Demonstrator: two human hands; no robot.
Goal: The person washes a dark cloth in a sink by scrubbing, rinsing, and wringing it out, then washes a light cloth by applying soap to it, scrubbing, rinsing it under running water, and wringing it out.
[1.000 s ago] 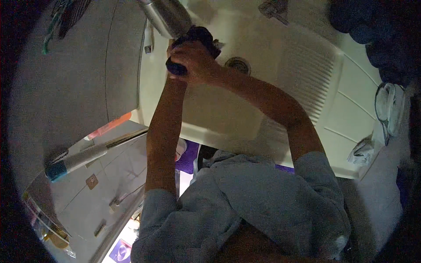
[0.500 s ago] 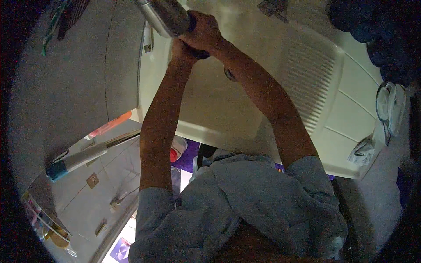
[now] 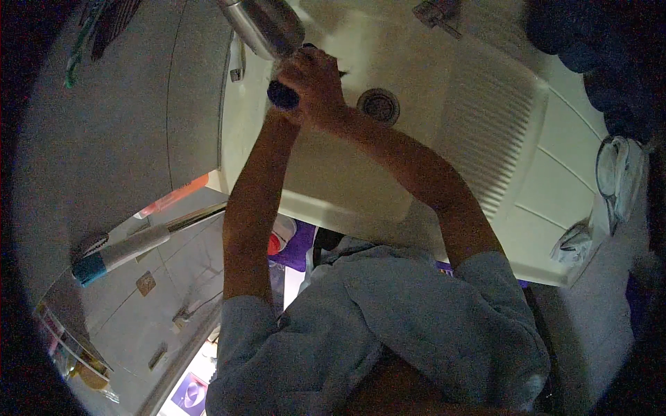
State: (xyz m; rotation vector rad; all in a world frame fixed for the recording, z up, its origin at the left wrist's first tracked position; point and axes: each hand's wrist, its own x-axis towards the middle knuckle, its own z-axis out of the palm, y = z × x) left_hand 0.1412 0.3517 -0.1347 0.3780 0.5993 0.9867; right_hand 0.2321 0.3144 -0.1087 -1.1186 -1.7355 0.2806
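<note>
Over the pale sink basin (image 3: 347,166), both my hands are together below the lower end of a brushed-metal cylinder (image 3: 267,31). My right hand (image 3: 318,83) is curled around a rounded dark-blue thing (image 3: 283,95); its dark end shows below the fingers, and bits of dark show above and beside them. What it is I cannot make out. My left hand (image 3: 290,119) is pressed close under it, its fingers mostly hidden by the right hand and the dark thing. To the right of my hands is the round drain (image 3: 379,106).
A ribbed washboard (image 3: 482,132) forms the basin's right side, with a tap (image 3: 438,15) behind. Cloths (image 3: 617,173) hang at the right rim, dark fabric (image 3: 583,48) above. At left are a grey panel (image 3: 125,111), an orange object (image 3: 173,195) and a white-and-teal roll (image 3: 125,255).
My hands have drawn slightly nearer and away from the metal cylinder. The dark thing's lower end has swung to the left of my right hand, and the drain is now uncovered.
</note>
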